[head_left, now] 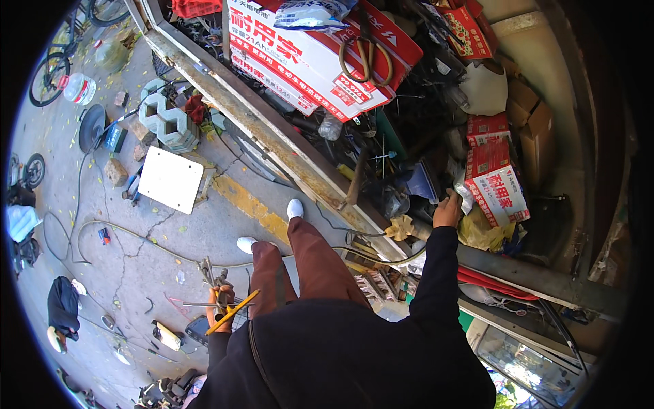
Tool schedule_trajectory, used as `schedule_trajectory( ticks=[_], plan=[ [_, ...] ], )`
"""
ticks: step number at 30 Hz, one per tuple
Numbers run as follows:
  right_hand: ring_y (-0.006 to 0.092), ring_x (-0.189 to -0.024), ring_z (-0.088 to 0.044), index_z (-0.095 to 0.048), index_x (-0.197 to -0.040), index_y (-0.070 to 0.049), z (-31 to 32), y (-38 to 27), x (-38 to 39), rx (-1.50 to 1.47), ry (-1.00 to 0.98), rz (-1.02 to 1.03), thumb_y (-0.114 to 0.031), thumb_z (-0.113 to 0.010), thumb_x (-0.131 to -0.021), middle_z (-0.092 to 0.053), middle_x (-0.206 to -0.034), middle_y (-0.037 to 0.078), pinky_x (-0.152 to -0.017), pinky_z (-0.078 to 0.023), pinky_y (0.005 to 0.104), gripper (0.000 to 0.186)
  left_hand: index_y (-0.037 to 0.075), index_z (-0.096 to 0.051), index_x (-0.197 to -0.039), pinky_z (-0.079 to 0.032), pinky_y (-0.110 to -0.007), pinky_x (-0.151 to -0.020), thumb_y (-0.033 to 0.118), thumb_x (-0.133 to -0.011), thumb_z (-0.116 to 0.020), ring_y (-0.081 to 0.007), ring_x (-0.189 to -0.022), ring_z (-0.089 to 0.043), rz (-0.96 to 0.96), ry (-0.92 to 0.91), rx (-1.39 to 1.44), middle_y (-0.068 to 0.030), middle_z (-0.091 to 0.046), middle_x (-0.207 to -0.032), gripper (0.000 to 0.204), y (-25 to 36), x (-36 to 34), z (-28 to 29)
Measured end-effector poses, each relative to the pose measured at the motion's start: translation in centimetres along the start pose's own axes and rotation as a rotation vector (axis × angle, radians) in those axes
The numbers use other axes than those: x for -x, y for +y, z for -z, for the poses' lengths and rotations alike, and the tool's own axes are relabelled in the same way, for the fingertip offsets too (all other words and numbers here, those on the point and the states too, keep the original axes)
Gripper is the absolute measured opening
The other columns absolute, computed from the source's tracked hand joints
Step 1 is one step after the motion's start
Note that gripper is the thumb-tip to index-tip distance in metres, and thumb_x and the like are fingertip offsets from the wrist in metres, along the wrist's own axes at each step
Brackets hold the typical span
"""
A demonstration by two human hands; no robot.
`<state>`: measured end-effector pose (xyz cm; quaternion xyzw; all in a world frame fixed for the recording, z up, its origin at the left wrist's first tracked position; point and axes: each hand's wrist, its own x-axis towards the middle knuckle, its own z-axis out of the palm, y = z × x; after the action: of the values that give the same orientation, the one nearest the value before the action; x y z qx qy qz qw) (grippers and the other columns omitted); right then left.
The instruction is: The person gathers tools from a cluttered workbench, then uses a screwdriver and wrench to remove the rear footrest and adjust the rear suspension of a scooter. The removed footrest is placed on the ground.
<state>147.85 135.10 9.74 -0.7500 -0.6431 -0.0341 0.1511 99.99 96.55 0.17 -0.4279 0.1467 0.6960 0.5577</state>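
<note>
Though indistinct, seemingly slender metal tools [206, 270]

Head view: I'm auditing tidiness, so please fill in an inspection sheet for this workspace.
Surface: grey ground, cracked, with a worn yellow stripe.
Job's things: metal tools and a yellow bar at the left hand; exact types unclear.
Clutter: red-and-white boxes, a yellow plastic bag and mixed items crowd the open container.
Hands: left closed around the metal tools; right hand inside the container beside the boxes, grip unclear.
Cables: tan hose curving across the ground.
Surroundings: white panel, stacked grey blocks, bicycle wheel.
</note>
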Motion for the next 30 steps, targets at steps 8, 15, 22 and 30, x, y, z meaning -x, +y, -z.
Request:
schedule_trajectory(
  ticks=[8, 15, 22, 30],
  plan=[
    [0.0380, -0.105, -0.050, -0.053, -0.107, -0.002, -0.9, -3.6, 0.2, -0.049, -0.034, 0.065, 0.001, -0.048, -0.082, -0.052, -0.110, 0.021, -0.089, -0.042, 0.0417, 0.026, -0.001, -0.055, -0.091, -0.049, -0.031, -0.082, 0.020, -0.092, -0.053, -0.0235, -0.094, -0.053, -0.043, 0.003, 0.026, -0.0141, -0.050, -0.092, 0.022, 1.0, 0.9, 0.6],
    [0.0372, -0.102, -0.052, -0.052, -0.109, -0.001, -2.0, -7.5, 0.3, -0.108, -0.161, 0.096, -0.004, -0.053, -0.083, -0.055, -0.108, 0.020, -0.087, -0.042, 0.0417, 0.026, -0.001, -0.058, -0.088, -0.049, -0.032, -0.081, 0.020, -0.090, -0.057, -0.0247, -0.093, -0.055, -0.084, 0.095, 0.083, -0.0148, -0.056, -0.090, 0.021, 1.4, 2.2, 1.2],
    [0.0358, -0.091, -0.058, -0.058, -0.097, -0.003, -3.0, -14.3, 1.6, -0.178, -0.361, 0.267, -0.006, -0.051, -0.083, -0.060, -0.099, 0.018, -0.079, -0.046, 0.0418, 0.015, 0.001, -0.058, -0.090, -0.054, -0.029, -0.070, 0.022, -0.092, -0.053, -0.0245, -0.087, -0.059, -0.009, 0.128, -0.076, -0.0178, -0.057, -0.092, 0.022, 3.4, 5.7, 3.0],
    [0.0381, -0.091, -0.057, -0.059, -0.093, -0.005, -5.2, -22.8, 8.4, -0.163, -0.658, 0.512, -0.017, -0.047, -0.084, -0.061, -0.096, 0.019, -0.078, -0.046, 0.0458, 0.019, 0.005, -0.056, -0.093, -0.051, -0.032, -0.077, 0.025, -0.092, -0.054, -0.0218, -0.094, -0.055, -0.313, 0.043, -0.006, -0.0123, -0.055, -0.092, 0.021, 3.4, 11.6, 7.1]
  ],
)
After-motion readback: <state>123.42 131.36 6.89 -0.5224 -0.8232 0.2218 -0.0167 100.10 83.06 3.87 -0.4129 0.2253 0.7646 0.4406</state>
